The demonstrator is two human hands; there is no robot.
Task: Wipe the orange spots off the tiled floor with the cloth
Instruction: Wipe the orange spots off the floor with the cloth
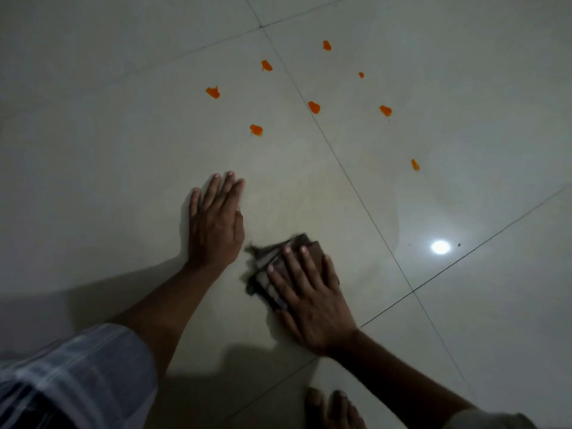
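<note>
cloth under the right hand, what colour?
Dark brown, with lighter stripes and a frayed edge, on the cloth; head view, the only one, slightly motion-blurred.

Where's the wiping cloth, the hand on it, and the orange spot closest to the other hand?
dark folded cloth [264, 275]: head view, its striped left part
right hand [312, 300]: head view, its back
nearest orange spot [256, 130]: head view, its middle

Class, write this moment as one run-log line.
right hand: flat on cloth | left hand: flat on floor | orange spots: unwiped, ahead of cloth
</note>
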